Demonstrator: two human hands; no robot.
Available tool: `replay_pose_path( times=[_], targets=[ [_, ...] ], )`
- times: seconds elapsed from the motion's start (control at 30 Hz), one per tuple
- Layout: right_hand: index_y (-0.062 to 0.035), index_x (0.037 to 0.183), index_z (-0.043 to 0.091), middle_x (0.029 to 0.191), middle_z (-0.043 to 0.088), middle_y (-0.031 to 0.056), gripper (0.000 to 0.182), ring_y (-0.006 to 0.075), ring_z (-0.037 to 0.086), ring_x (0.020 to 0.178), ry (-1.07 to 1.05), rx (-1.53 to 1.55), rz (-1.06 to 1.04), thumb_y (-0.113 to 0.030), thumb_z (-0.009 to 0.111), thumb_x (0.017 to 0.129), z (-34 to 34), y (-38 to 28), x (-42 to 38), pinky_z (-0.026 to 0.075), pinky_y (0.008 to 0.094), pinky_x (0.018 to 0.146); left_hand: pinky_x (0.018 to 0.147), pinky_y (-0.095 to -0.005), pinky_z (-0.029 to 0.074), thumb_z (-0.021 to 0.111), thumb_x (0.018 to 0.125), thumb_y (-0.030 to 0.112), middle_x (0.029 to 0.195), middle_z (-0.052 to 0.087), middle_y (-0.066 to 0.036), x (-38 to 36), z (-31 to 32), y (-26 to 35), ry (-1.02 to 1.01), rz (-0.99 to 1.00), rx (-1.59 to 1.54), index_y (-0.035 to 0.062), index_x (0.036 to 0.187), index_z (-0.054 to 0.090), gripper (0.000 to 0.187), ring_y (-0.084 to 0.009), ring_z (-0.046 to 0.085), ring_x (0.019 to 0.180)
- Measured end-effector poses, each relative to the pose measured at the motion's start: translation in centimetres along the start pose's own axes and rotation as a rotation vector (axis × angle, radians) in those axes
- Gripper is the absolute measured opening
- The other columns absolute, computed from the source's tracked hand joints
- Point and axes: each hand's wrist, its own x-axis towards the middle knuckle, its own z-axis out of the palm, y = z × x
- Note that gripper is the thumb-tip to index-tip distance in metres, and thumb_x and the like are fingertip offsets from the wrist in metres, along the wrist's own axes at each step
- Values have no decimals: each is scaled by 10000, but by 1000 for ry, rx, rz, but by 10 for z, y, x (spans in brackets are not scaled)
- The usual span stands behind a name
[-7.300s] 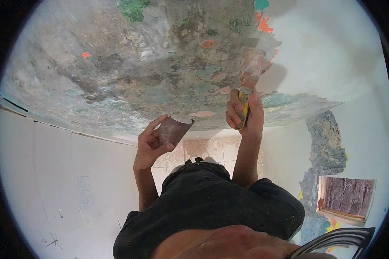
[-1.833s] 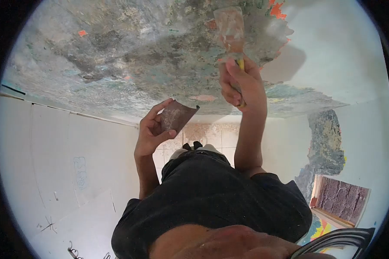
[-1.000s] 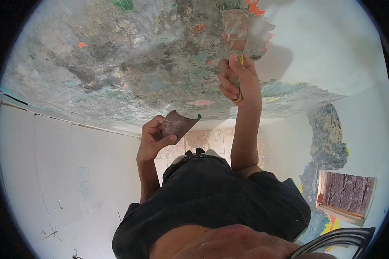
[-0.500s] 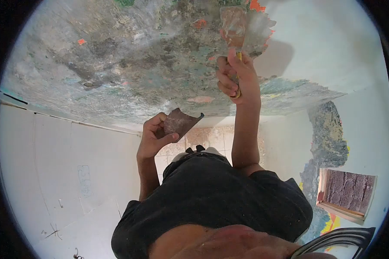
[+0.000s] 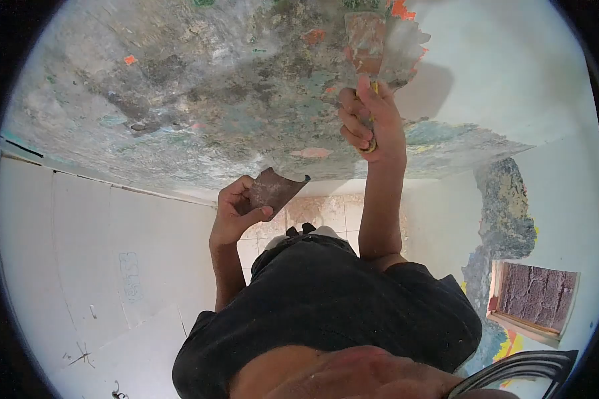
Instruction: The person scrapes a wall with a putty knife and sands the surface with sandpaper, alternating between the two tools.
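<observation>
My right hand [image 5: 373,123] is wrapped round the yellow handle of a putty knife. The wide, stained blade of the putty knife [image 5: 365,41] lies over the patchy grey wall surface [image 5: 226,86], near the ragged edge of the white paint [image 5: 492,73]. Lower and to the left, my left hand [image 5: 235,211] grips a curved piece of brown sandpaper [image 5: 276,191] between thumb and fingers. The sandpaper's far edge curls up, clear of my right hand.
A tiled floor [image 5: 326,207] shows beyond my torso. On the right wall are a stripped patch [image 5: 506,206] and a small framed opening [image 5: 538,296]. A plain white wall [image 5: 153,246] with pencil marks stands at the left.
My right hand and the putty knife have shifted slightly right and down across the surface. My left hand and the sandpaper have moved very slightly left.
</observation>
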Motion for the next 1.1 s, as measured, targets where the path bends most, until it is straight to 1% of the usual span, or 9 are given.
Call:
replay_pose_path(
  times=[0.1,0.17,0.2,0.23,0.3,0.4,0.5,0.73,1.1],
  targets=[
    [-161,1449,350,638,332,-41,518,30,266,376,31,-13,-2,-327,530,993,3,-1,2,234,176,290,647,-221,446,739,751,-63,831,618,3,7,-2,0,-17,8,31,46,907,558,262,-48,548,759],
    [-123,1167,476,628,368,-39,261,31,309,371,27,36,5,-301,546,990,7,-3,5,242,186,289,645,-217,446,739,752,-63,836,621,0,3,1,0,-28,-1,34,49,907,555,265,-50,552,762],
    [-103,1026,539,624,386,-38,189,32,331,368,12,60,3,-288,553,988,9,-5,9,246,191,289,645,-214,445,741,751,-62,835,621,0,5,3,1,-36,9,26,50,906,554,268,-50,554,762],
    [-122,1172,469,632,370,-39,269,30,311,374,17,43,0,-305,544,990,8,-2,6,243,184,291,646,-211,445,743,750,-61,834,620,1,4,3,2,-41,17,17,52,905,553,271,-51,555,763],
    [-159,1464,331,647,338,-40,539,26,272,385,11,1,-8,-339,526,994,8,1,2,237,170,297,652,-210,447,747,749,-58,839,623,-1,3,-1,3,-27,11,9,50,909,556,271,-52,560,767],
    [-152,1475,313,648,339,-38,548,26,267,381,-14,14,-50,-329,519,999,15,-5,9,238,169,296,662,-213,453,745,751,-57,848,628,-6,3,0,3,-10,19,3,45,916,560,268,-52,566,776],
    [-147,1482,303,643,336,-36,546,27,261,377,45,-5,-31,-319,507,1005,10,-1,3,238,168,293,666,-217,458,739,756,-58,853,630,-10,-6,-5,3,3,13,19,38,921,563,260,-53,568,780],
    [-140,1481,303,626,320,-38,547,25,255,374,39,7,-32,-330,500,1006,12,-4,0,237,169,294,661,-219,457,734,756,-63,838,623,-1,-5,-8,6,27,36,24,31,916,561,254,-51,563,766],
    [-145,1476,310,629,326,-44,550,29,267,376,7,-62,-41,-342,505,1001,17,-7,8,242,174,294,666,-222,468,749,743,-61,837,614,6,2,-8,4,-30,-6,1,42,921,559,280,-50,562,759]
  ],
)
